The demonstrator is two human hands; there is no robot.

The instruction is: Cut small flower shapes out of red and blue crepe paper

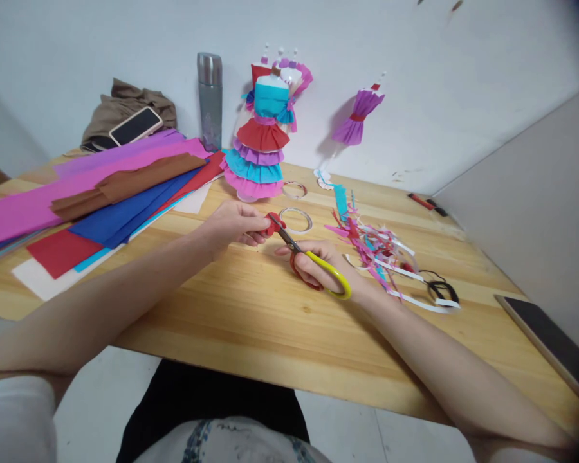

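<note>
Between the fingertips of my left hand (234,226) is a small piece of red crepe paper (275,224), pinched above the table. My right hand (322,260) grips scissors (330,273) with yellow and red handles, and their blades reach up to the red paper. How far the blades are apart I cannot tell. Just behind my hands lie two rolls of tape (295,220). Beyond them stands a doll-like figure (270,103) in a tiered dress of pink, turquoise, purple and red paper.
Coloured crepe paper sheets (139,186) cover the left side. A grey bottle (210,109), a phone (136,126) on brown cloth (125,103), and a purple-dressed figure (359,119) are at the back. Paper scraps (367,244) and a dark tablet-like device (545,337) lie right.
</note>
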